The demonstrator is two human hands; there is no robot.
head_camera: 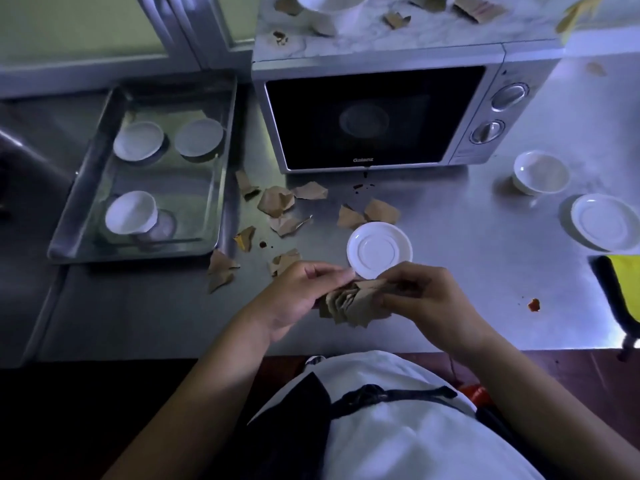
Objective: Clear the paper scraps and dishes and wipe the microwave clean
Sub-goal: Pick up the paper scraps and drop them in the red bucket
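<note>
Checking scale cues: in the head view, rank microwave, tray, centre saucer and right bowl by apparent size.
1. microwave
2. tray
3. centre saucer and right bowl: near alike; the saucer sits nearer the camera, so unranked.

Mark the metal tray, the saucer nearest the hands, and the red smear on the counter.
metal tray [183, 192]: head view, bare floor at mid-tray.
saucer [379, 250]: head view, centre of its well.
red smear [534, 304]: head view, middle of the blotch.
</note>
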